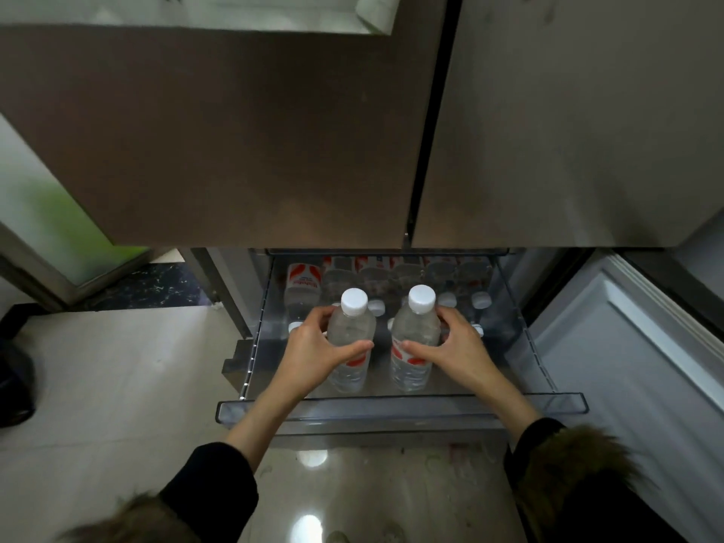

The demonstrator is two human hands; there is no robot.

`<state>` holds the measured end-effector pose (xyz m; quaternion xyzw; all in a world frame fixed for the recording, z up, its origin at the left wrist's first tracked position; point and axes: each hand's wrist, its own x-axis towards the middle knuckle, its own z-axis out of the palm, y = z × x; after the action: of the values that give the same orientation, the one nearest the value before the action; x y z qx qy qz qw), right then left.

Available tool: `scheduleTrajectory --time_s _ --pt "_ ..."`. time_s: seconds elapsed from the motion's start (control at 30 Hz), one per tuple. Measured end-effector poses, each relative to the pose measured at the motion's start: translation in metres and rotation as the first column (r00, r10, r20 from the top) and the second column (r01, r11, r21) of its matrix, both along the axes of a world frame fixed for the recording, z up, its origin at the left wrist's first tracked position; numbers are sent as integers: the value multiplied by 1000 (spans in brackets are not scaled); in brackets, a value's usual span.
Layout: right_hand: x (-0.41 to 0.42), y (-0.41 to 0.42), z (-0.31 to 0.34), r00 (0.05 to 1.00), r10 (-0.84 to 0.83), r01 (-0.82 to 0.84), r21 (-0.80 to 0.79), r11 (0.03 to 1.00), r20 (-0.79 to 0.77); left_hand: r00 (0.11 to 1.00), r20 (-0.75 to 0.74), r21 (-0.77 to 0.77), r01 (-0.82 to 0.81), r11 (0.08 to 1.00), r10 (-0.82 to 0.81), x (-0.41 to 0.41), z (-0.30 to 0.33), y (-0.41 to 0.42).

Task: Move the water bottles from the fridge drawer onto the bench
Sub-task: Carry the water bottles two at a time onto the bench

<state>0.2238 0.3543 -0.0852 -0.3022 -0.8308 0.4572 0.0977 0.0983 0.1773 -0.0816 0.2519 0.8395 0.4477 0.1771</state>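
Pale floor tiles surround an open fridge drawer (399,405). We wrap our left hand (313,346) around one upright water bottle (351,339) and our right hand (456,348) around another (415,339), fingers curled mid-body, probably for lifting out. More bottles (303,284) lie beyond our fingers.

The two bottles (351,339) are see-through with white caps (353,302) and red and white labels, and the fridge doors (219,143) are brown.

A kitchen, indicated by a brown multi-door refrigerator (219,143) with its lower drawer (399,409) pulled out, stocked with water bottles (303,284), above a glossy tiled floor (117,378).
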Motion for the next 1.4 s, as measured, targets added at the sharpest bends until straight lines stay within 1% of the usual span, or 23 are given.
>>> scheduleTrajectory --time_s 0.1,0.2,0.27,0.33,0.4,0.5,0.53,0.6,0.7,0.8,0.93,1.03,1.2,1.3,1.4 --pt "1 0 27 995 -4 9 45 999 -95 999 -15 92 -28 995 29 6 21 -7" --pt "3 -6 62 978 101 -74 146 987 -183 995 -80 188 -48 981 64 20 44 -17" --pt "7 -16 82 953 145 -94 196 976 -266 990 -92 276 -80 958 109 33 63 -28" --pt "12 -27 101 924 154 -96 177 980 -351 979 -69 384 -150 911 190 46 83 -40" --pt "15 -43 121 896 162 -124 117 985 -413 952 -34 481 -251 840 304 60 104 -53" --pt "13 -70 145 850 228 -222 70 973 -475 902 27 590 -363 721 432 75 132 -79" --pt "11 -82 149 836 252 -260 53 964 -487 889 36 605 -383 698 456 80 138 -92" --pt "6 -107 153 817 299 -341 6 940 -492 867 18 595 -409 692 498 89 145 -120" --pt "-1 -149 155 781 390 -483 -75 873 -487 820 -29 563 -459 687 571 103 143 -166" --pt "-9 -196 152 730 484 -602 -118 790 -482 739 -29 559 -547 624 674 117 136 -216" --pt "-24 -274 140 654 625 -715 -79 695 -425 608 9 516 -683 517 794 133 122 -297" --pt "-33 -341 133 608 691 -766 -61 640 -392 523 32 502 -746 439 852 149 116 -364" --pt "-36 -470 122 510 769 -835 -8 550 -385 404 45 475 -813 336 914 176 109 -487" --pt "-35 -555 116 431 815 -884 1 467 -388 332 30 448 -848 284 943 193 104 -566" --pt "-34 -633 110 371 852 -918 -10 396 -370 241 49 432 -880 197 969 214 102 -637"
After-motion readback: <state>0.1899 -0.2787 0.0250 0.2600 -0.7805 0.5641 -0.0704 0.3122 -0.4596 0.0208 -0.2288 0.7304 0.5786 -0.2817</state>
